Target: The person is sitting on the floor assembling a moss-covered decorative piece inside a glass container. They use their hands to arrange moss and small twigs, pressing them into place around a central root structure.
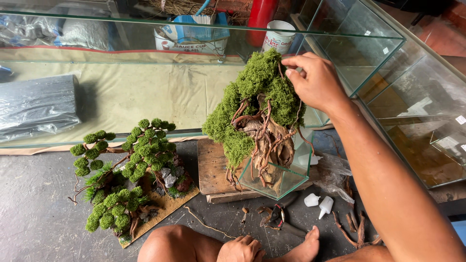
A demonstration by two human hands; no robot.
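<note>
The right hand (313, 80) presses its fingertips (291, 73) into the moss at the top of a driftwood tree (259, 114), which stands in a small glass tank (279, 177) on a wooden board (213, 167) below the grip. Off to the left of that sits a second moss tree (131, 170) on its own flat base. The left hand (240, 248) rests loosely curled on the knee, well below. Pliers (276, 216) and two white bottle caps (319, 204) lie on the floor between the hands.
</note>
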